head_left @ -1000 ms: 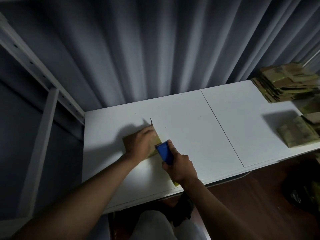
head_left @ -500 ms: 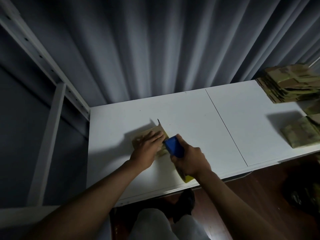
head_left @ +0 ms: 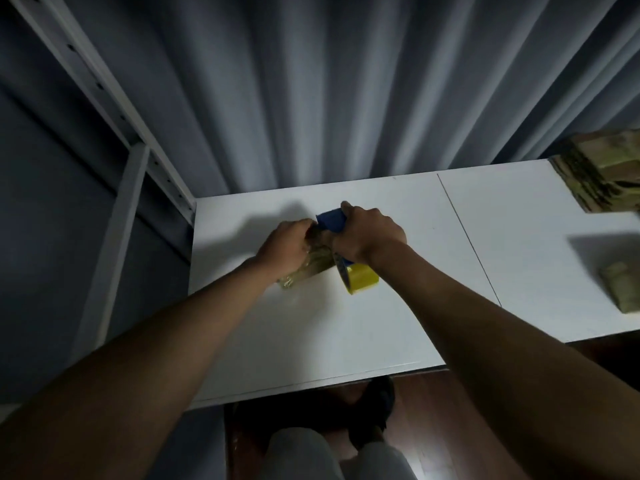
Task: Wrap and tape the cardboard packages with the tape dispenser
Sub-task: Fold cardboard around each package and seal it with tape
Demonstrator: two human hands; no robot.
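Hands meet mid-table: left hand (head_left: 285,244) grips the taped cardboard package (head_left: 304,268), right hand (head_left: 367,233) wraps the blue tape dispenser (head_left: 331,220), its yellow roll (head_left: 362,278) just beneath the wrist. White table (head_left: 363,327) lies bare nearward; stacked packages (head_left: 602,174) sit well right by the edge.

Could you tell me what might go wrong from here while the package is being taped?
The left hand grips the cardboard package right beside the tape dispenser held in the right hand, so its fingers could get caught by the tape or the dispenser's edge. The package looks lifted off the white table, so the tape may wrinkle or land crooked. The scene is dim, which makes alignment harder.
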